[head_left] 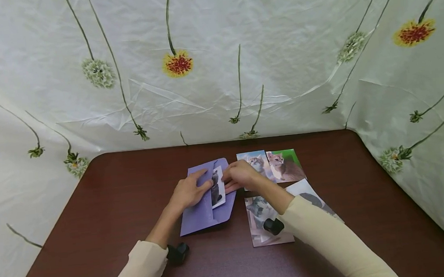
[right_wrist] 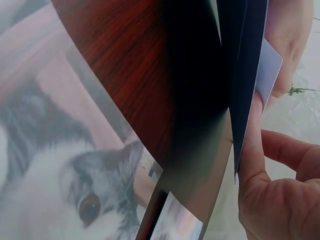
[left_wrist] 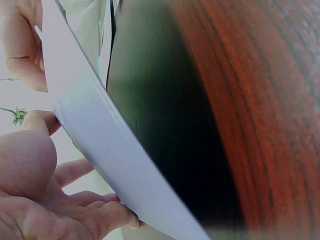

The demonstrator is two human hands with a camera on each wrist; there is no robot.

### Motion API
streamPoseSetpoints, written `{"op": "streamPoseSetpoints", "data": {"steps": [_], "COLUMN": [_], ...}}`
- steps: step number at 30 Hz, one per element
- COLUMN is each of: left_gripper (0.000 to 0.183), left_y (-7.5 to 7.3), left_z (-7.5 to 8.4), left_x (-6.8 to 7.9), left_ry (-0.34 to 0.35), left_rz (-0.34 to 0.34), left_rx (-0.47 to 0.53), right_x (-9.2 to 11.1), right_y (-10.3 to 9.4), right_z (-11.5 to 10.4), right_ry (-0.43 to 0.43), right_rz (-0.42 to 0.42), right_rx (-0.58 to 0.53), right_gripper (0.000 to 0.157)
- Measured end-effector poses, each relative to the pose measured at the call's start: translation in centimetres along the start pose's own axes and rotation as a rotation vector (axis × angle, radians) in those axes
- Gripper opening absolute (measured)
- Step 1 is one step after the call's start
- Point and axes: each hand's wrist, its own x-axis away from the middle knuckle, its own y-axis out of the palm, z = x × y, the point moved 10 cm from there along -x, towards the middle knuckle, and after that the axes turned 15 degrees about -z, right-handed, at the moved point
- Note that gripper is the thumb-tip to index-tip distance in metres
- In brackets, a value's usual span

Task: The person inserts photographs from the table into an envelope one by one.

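A purple envelope (head_left: 197, 220) lies at an angle on the table, its flap spread to the right. At its opening sits a cat photo (head_left: 216, 194), a dark grey cat on white, partly over the envelope. My left hand (head_left: 186, 191) rests on the envelope's body, thumb pointing at the photo's left edge. My right hand (head_left: 243, 175) pinches the photo's right side above the flap. In the right wrist view one finger reaches under a pale card corner (right_wrist: 270, 70); the fingertips are partly hidden. The left wrist view shows the envelope (left_wrist: 95, 115) nearly edge-on, left fingers along it.
Right of the envelope lie several cat photos: a kitten photo (head_left: 253, 160), a photo with a green background (head_left: 287, 163), a grey-and-white cat photo (head_left: 272, 239) and a tilted one (head_left: 301, 187) partly under the right arm. The brown table (head_left: 130, 177) meets a flowered cloth (head_left: 218, 90) behind.
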Motion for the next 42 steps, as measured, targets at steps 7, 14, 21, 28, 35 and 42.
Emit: {"op": "streamPoseSetpoints", "data": {"steps": [7,14,21,28,35,42], "left_gripper": [0.058,0.057,0.056,0.056,0.056,0.056], "left_y": [0.0,0.1,0.2,0.1,0.0,0.2], "left_z": [0.0,-0.2,-0.2,-0.1,-0.1,-0.2], "left_x": [0.0,-0.1,-0.1,0.0,0.0,0.0], "left_ry": [0.003,0.005,0.002,0.0,0.002,0.007], "left_rz": [-0.007,-0.009,-0.01,-0.008,-0.004,-0.009], "left_rx": [0.008,0.008,0.01,0.009,-0.002,0.01], "right_x": [-0.4,-0.7,-1.1,-1.3,-1.4,-1.4], "right_y": [0.8,1.4,2.1,2.3,2.3,2.3], "right_z": [0.2,0.5,0.9,0.8,0.9,1.1], "right_ry": [-0.016,-0.02,-0.017,-0.009,-0.012,-0.008], "right_rz": [-0.018,-0.041,-0.071,-0.071,-0.064,-0.063], "right_rx": [-0.035,-0.039,-0.05,-0.06,-0.068,-0.079], "right_gripper": [0.014,0.02,0.019,0.018,0.014,0.011]}}
